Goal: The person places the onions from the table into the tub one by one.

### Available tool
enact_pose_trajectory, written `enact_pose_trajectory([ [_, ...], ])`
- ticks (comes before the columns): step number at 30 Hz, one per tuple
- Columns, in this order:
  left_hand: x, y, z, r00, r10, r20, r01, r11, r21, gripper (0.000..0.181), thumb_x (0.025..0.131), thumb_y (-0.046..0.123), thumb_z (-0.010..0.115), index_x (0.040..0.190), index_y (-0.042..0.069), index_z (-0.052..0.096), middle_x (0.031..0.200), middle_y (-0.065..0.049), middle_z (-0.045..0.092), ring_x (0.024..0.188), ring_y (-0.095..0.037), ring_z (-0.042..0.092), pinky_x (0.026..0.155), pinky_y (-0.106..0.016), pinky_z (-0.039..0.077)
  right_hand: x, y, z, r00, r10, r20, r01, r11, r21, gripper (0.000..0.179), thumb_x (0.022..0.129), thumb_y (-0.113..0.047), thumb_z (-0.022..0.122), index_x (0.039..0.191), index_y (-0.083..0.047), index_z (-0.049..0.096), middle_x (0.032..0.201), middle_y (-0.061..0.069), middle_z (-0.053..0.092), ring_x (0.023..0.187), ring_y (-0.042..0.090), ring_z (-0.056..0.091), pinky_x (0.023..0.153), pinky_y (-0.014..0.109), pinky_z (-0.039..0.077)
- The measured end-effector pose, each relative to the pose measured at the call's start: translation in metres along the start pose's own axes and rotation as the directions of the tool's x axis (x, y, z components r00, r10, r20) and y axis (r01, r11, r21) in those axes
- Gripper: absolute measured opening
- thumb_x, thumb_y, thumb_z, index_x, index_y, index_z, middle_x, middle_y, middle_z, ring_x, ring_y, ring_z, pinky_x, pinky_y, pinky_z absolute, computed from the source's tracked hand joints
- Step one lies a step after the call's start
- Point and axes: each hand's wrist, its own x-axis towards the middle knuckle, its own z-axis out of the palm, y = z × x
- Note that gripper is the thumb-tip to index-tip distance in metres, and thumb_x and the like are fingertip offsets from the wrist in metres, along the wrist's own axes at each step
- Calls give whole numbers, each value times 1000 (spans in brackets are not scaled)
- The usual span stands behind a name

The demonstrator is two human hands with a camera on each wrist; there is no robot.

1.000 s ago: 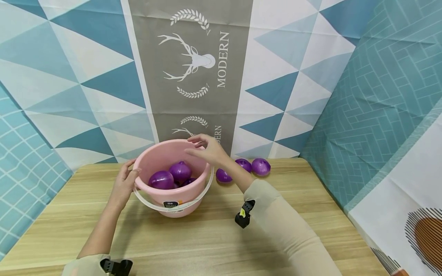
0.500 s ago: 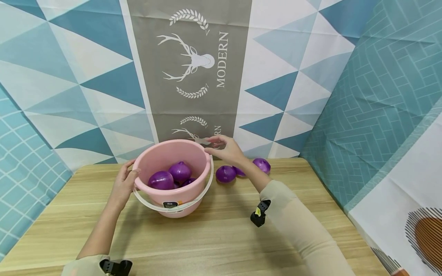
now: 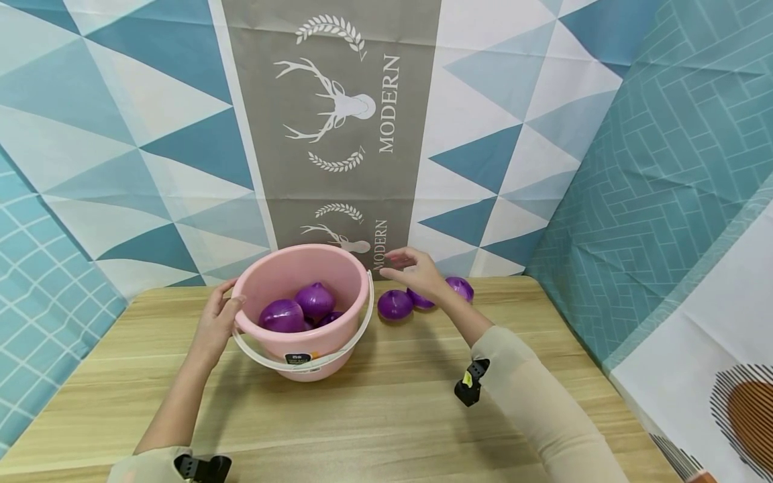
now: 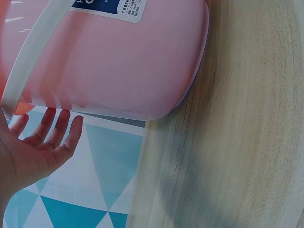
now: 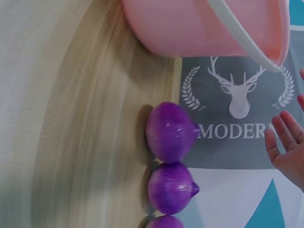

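A pink plastic bucket (image 3: 272, 272) stands on the table at the left of centre, with its white handle (image 3: 266, 361) lowered to the front. Several purple onions (image 3: 315, 300) lie inside it. My left hand (image 3: 214, 323) holds the bucket's left side by the rim; in the left wrist view its fingertips touch the outer wall. Right of the bucket, my right hand (image 3: 421, 274) hovers in the air with relaxed fingers and holds nothing. Below and behind it, three purple onions (image 3: 395, 305) sit in a row on the table, partly covered by the hand and forearm in the head view.
The wooden table (image 3: 386, 416) backs onto a patterned cloth (image 3: 471, 154) with a deer print and the word MODERN. Teal cloth (image 3: 676, 188) hangs on the right side, and blue tile-patterned cloth (image 3: 48, 295) on the left.
My right hand has moved right, from above the bucket's opening to over the onions on the table. The left hand and the bucket have stayed in place.
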Motion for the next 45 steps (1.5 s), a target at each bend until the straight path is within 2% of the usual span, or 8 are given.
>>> enact_pose_trajectory([
  [9, -1, -1, 0, 1000, 3, 4, -3, 1000, -4, 50, 98, 25, 41, 142, 5, 27, 95, 21, 54, 77, 2, 61, 61, -18, 55, -6, 24, 2, 997, 70, -27, -69, 998, 13, 43, 83, -31, 70, 120, -13, 59, 120, 10, 61, 112, 32, 55, 96, 43, 47],
  [16, -2, -2, 0, 1000, -5, 2, 5, 1000, 9, 50, 99, 26, 40, 143, 5, 27, 100, 15, 51, 79, 3, 60, 62, -18, 55, -11, 41, 6, 993, 106, -44, -105, 994, 29, 44, 81, -28, 71, 120, -11, 60, 119, 13, 62, 109, 29, 59, 94, 42, 49],
  [20, -1, -2, -1, 1000, -8, -1, 8, 1000, 13, 50, 99, 26, 40, 143, 5, 27, 98, 17, 52, 77, 3, 61, 62, -18, 55, -11, 50, 10, 991, 114, -74, -112, 993, 38, 43, 81, -22, 73, 119, -8, 60, 118, 15, 62, 108, 31, 58, 92, 41, 51],
  [26, 0, -2, -2, 1000, -8, -2, 8, 1000, 9, 50, 99, 26, 40, 143, 6, 27, 96, 20, 53, 77, 2, 61, 62, -18, 55, -13, 63, 16, 987, 135, -87, -133, 991, 35, 46, 79, -21, 74, 121, -7, 58, 119, 17, 61, 111, 33, 57, 96, 41, 48],
  [33, 0, 0, -1, 1000, -10, -2, 11, 1000, 22, 50, 99, 26, 40, 143, 6, 28, 102, 10, 51, 78, 2, 61, 62, -18, 56, -15, 71, 22, 982, 161, -103, -161, 987, 10, 54, 78, -22, 76, 124, -4, 56, 127, 18, 56, 117, 33, 53, 104, 45, 41],
  [40, -1, 2, 0, 1000, -2, -4, 2, 1000, 10, 50, 98, 25, 41, 142, 5, 29, 97, 19, 53, 78, 3, 60, 62, -18, 55, -17, 82, 29, 974, 200, -110, -204, 979, -21, 56, 77, -26, 76, 125, -7, 56, 123, 19, 57, 116, 32, 53, 101, 45, 43],
  [45, -2, 3, 1, 1000, 1, -3, -1, 1000, 4, 49, 98, 25, 41, 142, 5, 29, 95, 20, 54, 77, 3, 61, 61, -18, 55, -17, 86, 34, 971, 209, -118, -212, 977, -15, 55, 76, -25, 77, 125, -9, 56, 123, 17, 57, 116, 32, 52, 100, 44, 44],
])
